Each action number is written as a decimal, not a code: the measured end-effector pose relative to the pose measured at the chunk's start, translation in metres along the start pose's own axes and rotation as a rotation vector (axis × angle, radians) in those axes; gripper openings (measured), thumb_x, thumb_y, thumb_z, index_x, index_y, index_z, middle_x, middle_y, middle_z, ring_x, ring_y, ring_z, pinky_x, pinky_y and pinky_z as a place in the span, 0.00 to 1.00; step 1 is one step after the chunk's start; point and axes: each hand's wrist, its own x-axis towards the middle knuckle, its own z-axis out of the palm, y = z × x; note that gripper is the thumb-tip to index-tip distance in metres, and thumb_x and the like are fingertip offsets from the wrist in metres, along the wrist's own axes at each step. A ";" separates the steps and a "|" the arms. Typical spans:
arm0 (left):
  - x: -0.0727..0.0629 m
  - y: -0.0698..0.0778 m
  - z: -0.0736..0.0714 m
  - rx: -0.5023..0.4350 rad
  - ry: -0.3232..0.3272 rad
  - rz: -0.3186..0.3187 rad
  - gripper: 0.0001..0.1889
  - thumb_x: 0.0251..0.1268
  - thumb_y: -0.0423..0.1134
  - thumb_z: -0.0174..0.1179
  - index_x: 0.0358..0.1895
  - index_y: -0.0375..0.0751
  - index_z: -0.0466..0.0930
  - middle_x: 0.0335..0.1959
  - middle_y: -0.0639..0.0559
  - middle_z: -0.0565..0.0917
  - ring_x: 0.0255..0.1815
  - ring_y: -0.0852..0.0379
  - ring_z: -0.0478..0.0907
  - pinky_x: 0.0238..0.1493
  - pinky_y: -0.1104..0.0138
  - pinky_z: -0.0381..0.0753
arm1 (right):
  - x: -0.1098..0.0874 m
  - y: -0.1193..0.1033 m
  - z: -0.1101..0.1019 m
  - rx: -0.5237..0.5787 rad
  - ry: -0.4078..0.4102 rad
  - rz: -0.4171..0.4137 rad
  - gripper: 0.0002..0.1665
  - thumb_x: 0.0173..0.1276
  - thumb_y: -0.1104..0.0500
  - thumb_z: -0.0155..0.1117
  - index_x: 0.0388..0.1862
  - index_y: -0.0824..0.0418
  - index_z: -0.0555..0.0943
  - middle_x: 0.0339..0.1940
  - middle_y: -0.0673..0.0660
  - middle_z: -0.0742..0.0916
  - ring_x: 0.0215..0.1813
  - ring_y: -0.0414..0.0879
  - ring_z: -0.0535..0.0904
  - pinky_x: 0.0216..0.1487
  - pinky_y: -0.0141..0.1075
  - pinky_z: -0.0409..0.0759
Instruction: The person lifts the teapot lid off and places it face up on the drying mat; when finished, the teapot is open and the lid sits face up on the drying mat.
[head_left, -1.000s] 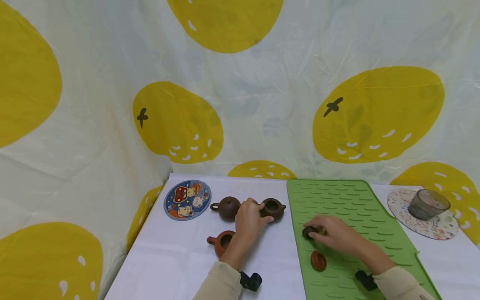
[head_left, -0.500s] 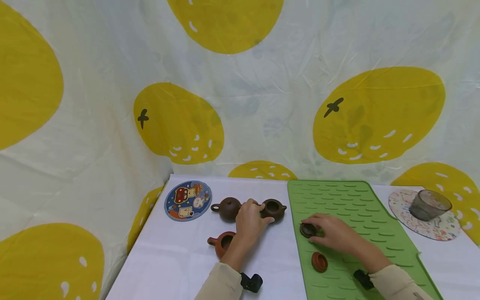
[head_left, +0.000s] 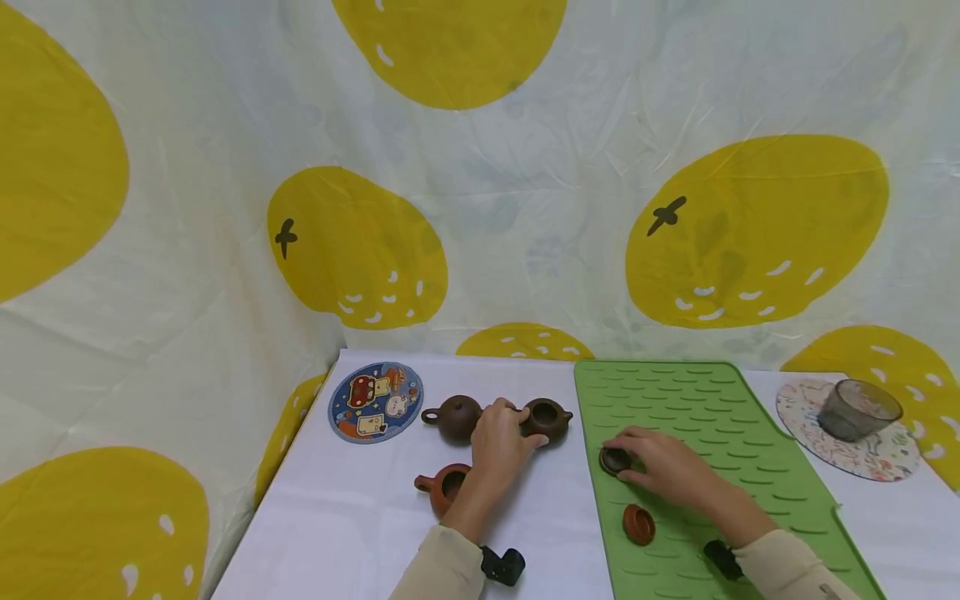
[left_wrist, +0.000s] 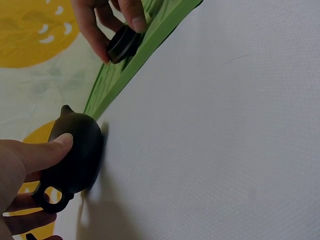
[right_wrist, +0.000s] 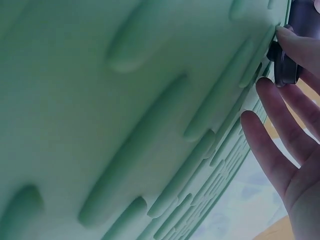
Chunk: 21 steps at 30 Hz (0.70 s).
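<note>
My left hand [head_left: 501, 440] grips the dark brown lidless teapot [head_left: 548, 419], thumb on its near side and fingers behind it by the handle. In the left wrist view that teapot [left_wrist: 80, 150] stands on the white cloth, spout toward the green mat. My right hand [head_left: 667, 465] pinches a dark teapot lid [head_left: 615, 461] by its edge at the left side of the mat. The right wrist view shows this lid [right_wrist: 286, 69] with its knob toward the mat, hollow side up. Just nearer lies a reddish lid [head_left: 639, 524], also hollow side up.
A lidded dark teapot [head_left: 458, 419] and a reddish lidless teapot [head_left: 444, 488], partly behind my left forearm, stand left. A blue patterned coaster [head_left: 352, 425] lies farther left. Right of the green mat [head_left: 667, 400], a smoky glass [head_left: 858, 410] rests tilted on a floral mat [head_left: 806, 442].
The dark lid in my right hand has turned from tilted in the fingers to hollow side up and shifted slightly left and away. My left hand has stayed on the teapot.
</note>
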 end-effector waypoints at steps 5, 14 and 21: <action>0.000 0.002 -0.001 0.008 -0.004 -0.013 0.30 0.42 0.57 0.81 0.52 0.50 0.89 0.44 0.52 0.87 0.40 0.53 0.82 0.38 0.62 0.85 | 0.000 -0.001 0.000 0.002 0.001 0.016 0.24 0.59 0.55 0.79 0.55 0.54 0.87 0.48 0.51 0.88 0.48 0.47 0.86 0.47 0.43 0.87; 0.002 0.005 -0.004 0.028 -0.033 -0.010 0.30 0.45 0.56 0.80 0.54 0.49 0.89 0.47 0.50 0.87 0.42 0.52 0.82 0.40 0.62 0.85 | 0.003 -0.002 -0.002 -0.009 0.007 0.016 0.24 0.58 0.56 0.79 0.54 0.56 0.87 0.45 0.50 0.89 0.45 0.44 0.86 0.44 0.40 0.87; -0.006 0.005 -0.009 0.048 -0.080 0.032 0.33 0.49 0.55 0.79 0.61 0.48 0.85 0.58 0.45 0.84 0.55 0.48 0.84 0.54 0.58 0.87 | 0.001 -0.002 -0.002 0.005 0.015 -0.005 0.24 0.58 0.57 0.80 0.54 0.57 0.87 0.44 0.50 0.89 0.44 0.44 0.86 0.43 0.38 0.87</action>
